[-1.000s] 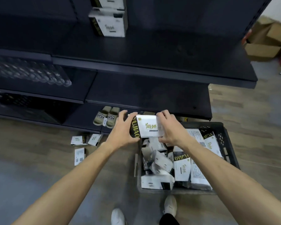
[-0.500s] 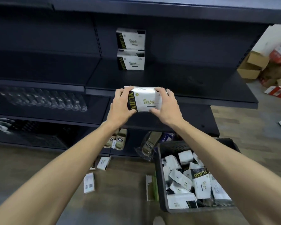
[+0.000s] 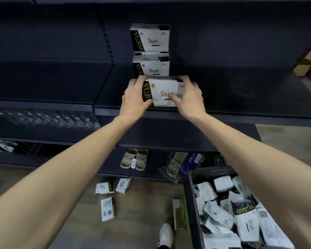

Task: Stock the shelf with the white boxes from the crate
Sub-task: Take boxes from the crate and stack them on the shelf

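Observation:
A white box (image 3: 162, 92) with a black side band and gold lettering sits at the front of the dark shelf (image 3: 223, 115). My left hand (image 3: 135, 98) grips its left end, and my right hand (image 3: 188, 97) grips its right end with the thumb on the front face. Right behind it, two more white boxes (image 3: 151, 51) stand stacked one on the other. The dark crate (image 3: 192, 194) stands on the floor at lower right, with several white boxes (image 3: 241, 212) lying loose inside.
Clear bottles (image 3: 48, 119) lie on the shelf to the left. Slippers (image 3: 134, 159) and bagged slippers (image 3: 176, 165) sit on the bottom shelf. Small boxes (image 3: 107, 198) lie scattered on the wooden floor. Cardboard cartons (image 3: 307, 63) stand at far right. My white shoe (image 3: 166, 234) is near the crate.
Both hands lifted the white box from the crate up to the shelf and moved it forward, in front of the two stacked boxes. The view rose with it.

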Available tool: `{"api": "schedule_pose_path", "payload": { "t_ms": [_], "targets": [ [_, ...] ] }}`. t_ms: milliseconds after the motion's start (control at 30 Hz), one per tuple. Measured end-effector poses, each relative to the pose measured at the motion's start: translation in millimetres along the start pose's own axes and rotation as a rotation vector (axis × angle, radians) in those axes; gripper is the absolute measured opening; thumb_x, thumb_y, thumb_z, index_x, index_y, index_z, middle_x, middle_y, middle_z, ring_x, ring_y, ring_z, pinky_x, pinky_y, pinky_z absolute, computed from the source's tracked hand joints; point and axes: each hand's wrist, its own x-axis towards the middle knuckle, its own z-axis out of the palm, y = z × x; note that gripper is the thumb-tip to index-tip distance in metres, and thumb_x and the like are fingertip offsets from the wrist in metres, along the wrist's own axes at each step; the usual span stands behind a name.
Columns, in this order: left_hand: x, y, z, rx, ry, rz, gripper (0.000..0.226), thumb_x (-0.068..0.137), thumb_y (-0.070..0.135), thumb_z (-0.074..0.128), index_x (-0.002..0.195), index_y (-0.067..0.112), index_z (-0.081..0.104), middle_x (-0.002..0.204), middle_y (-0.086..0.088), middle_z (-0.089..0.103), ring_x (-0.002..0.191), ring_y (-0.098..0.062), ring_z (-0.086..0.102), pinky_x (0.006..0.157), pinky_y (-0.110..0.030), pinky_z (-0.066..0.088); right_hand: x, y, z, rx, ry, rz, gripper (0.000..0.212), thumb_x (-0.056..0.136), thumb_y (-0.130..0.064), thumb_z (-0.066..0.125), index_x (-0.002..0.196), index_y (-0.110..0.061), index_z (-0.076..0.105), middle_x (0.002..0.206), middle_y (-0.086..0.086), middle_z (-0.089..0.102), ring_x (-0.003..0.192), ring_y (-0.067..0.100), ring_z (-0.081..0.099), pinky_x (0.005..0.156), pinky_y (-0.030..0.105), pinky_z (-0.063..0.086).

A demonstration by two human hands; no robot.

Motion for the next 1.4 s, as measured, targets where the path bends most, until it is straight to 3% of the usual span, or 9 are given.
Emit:
{"api": "schedule_pose_path", "payload": {
  "t_ms": [200,333,467,567,667,767,967,1200,1400],
  "targets": [
    [35.3,-25.1,18.9,-0.021,0.018,-0.021,0.065,0.078,0.024,0.077,0.135,0.03,0.046,0.122,-0.006,0.051,0.109,-0.026,0.056,0.087,-0.039,0.05,44.0,11.1,20.6,-0.039,-0.021,-0.068,0.059,0.089,-0.03,0.069,0.142,-0.023,0.043,0.137,0.007,0.052,0.126,0.027,0.048,0.092,0.034,0.044],
    [57.0,-30.9,28.8,-0.039,0.023,-0.012,0.061,0.081,0.023,0.075,0.135,0.029,0.046,0.127,-0.005,0.051,0.113,-0.025,0.056,0.089,-0.04,0.051,63.0,18.1,25.9,-0.055,-0.026,-0.074,0.058,0.092,-0.03,0.067,0.143,-0.026,0.04,0.142,0.003,0.048,0.128,0.024,0.043,0.09,0.027,0.036],
    [86.3,-26.0,50.5,-0.123,0.008,0.049,0.058,0.085,0.016,0.072,0.136,0.024,0.047,0.133,-0.002,0.051,0.12,-0.017,0.052,0.097,-0.031,0.047,86.2,37.7,12.4,-0.054,0.023,-0.011,0.062,0.088,-0.034,0.071,0.142,-0.029,0.04,0.139,0.001,0.048,0.124,0.018,0.043,0.09,0.025,0.034],
    [109.7,-6.7,71.5,-0.189,-0.035,0.098,0.059,0.087,0.01,0.069,0.139,0.023,0.045,0.132,-0.001,0.052,0.119,-0.012,0.05,0.098,-0.023,0.042,98.5,56.4,-10.7,-0.096,0.065,0.004,0.077,0.074,-0.034,0.081,0.139,-0.033,0.04,0.135,0.001,0.047,0.112,0.008,0.041,0.089,0.025,0.036],
    [124.4,15.9,94.6,-0.212,-0.072,0.155,0.058,0.088,0.006,0.065,0.141,0.02,0.045,0.136,-0.004,0.051,0.124,-0.015,0.049,0.104,-0.028,0.042,107.2,75.6,-28.6,-0.2,0.094,0.02,0.087,0.069,-0.034,0.084,0.143,-0.031,0.038,0.138,0.007,0.043,0.119,0.022,0.046,0.092,0.033,0.041],
    [132.1,25.1,111.9,-0.211,-0.087,0.173,0.058,0.088,0.004,0.063,0.142,0.017,0.044,0.139,-0.008,0.049,0.125,-0.018,0.048,0.104,-0.024,0.04,115.9,89.7,-33.1,-0.262,0.139,0.016,0.089,0.068,-0.036,0.084,0.145,-0.03,0.038,0.14,0.01,0.04,0.119,0.029,0.05,0.09,0.038,0.046],
    [140.8,26.0,133.5,-0.195,-0.145,0.19,0.054,0.088,0.0,0.059,0.139,0.013,0.048,0.13,-0.01,0.056,0.115,-0.022,0.057,0.096,-0.037,0.05,129.7,117.9,-30.3,-0.262,0.175,0.009,0.084,0.069,-0.036,0.086,0.141,-0.027,0.044,0.139,0.009,0.039,0.113,0.029,0.054,0.086,0.039,0.05],
    [149.3,18.1,153.4,-0.175,-0.138,0.176,0.061,0.088,-0.001,0.06,0.143,0.018,0.045,0.14,-0.008,0.049,0.125,-0.02,0.051,0.104,-0.035,0.046,143.9,135.4,-9.2,-0.223,0.205,0.01,0.078,0.075,-0.034,0.083,0.141,-0.028,0.042,0.139,0.009,0.034,0.115,0.027,0.052,0.078,0.03,0.044],
    [158.4,15.0,165.6,-0.174,-0.076,0.167,0.068,0.086,-0.003,0.058,0.148,0.017,0.036,0.149,-0.009,0.033,0.132,-0.023,0.045,0.107,-0.028,0.042,173.3,136.2,5.6,-0.2,0.201,0.019,0.079,0.075,-0.033,0.083,0.141,-0.028,0.04,0.14,0.009,0.033,0.116,0.026,0.051,0.082,0.034,0.05]
  ]
}}
